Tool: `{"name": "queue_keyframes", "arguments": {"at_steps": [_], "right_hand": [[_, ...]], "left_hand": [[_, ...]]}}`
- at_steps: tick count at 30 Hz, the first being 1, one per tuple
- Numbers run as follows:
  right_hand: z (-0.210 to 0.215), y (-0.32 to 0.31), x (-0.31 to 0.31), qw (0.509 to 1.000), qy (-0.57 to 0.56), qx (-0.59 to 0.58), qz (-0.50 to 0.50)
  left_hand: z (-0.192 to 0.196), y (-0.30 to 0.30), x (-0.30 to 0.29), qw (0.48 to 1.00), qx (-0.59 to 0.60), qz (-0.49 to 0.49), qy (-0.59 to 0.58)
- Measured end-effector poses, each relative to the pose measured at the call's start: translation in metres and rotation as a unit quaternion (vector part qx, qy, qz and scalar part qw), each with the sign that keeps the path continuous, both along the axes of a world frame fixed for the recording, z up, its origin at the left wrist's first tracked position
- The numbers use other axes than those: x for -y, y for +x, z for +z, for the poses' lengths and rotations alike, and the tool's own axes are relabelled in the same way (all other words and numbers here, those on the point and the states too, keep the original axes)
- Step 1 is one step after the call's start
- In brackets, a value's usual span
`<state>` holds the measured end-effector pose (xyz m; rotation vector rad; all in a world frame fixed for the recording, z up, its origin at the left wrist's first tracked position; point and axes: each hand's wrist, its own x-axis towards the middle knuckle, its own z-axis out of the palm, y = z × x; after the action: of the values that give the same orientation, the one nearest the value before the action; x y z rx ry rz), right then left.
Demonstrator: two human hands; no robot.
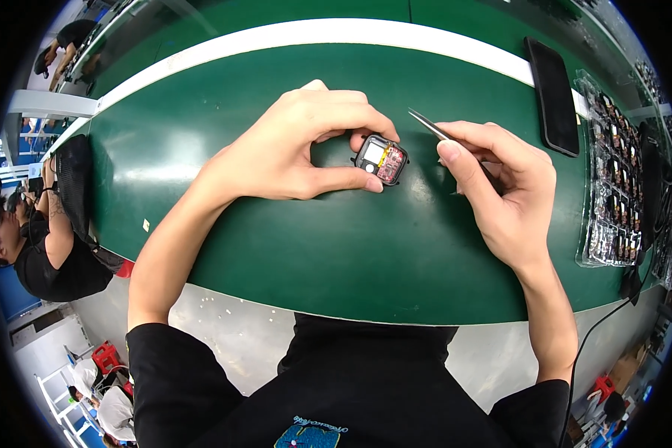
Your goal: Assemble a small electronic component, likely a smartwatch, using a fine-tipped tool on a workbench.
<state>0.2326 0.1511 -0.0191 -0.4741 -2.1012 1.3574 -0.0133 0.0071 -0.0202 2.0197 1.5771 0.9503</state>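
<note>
While the left hand [295, 145] pinched the opened square device [381, 159] at frame centre, circuitry still exposed, the right hand [496, 183] gripped tweezers [429, 125] just beside it, apparently mid-assembly.

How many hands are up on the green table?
2. The left hand pinches a small open watch case near the middle of the green table. The right hand is just right of it, holding thin tweezers. No others show on it.
</note>
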Motion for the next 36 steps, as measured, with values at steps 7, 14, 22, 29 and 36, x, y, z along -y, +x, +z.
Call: {"name": "queue_keyframes", "arguments": {"at_steps": [7, 14, 22, 29, 36], "right_hand": [[0.005, 0.0, 0.011, 0.988, 0.125, 0.078, 0.052], [-0.003, -0.009, 0.015, 0.971, 0.23, 0.05, 0.047], [-0.015, -0.005, 0.008, 0.973, 0.22, 0.047, 0.054], [0.018, 0.038, -0.001, 0.976, 0.21, 0.041, -0.028], [0.061, 0.146, -0.024, 0.944, 0.181, 0.097, -0.259]], "left_hand": [[0.005, -0.001, 0.007, 1.0, 0.008, -0.003, -0.014], [0.022, -0.001, 0.009, 0.996, 0.029, 0.02, -0.077], [0.016, 0.005, 0.002, 0.994, 0.035, 0.033, -0.095], [0.019, 0.011, 0.003, 0.995, 0.04, 0.024, -0.092], [0.021, 0.004, 0.007, 0.997, 0.013, 0.019, -0.074]]}}
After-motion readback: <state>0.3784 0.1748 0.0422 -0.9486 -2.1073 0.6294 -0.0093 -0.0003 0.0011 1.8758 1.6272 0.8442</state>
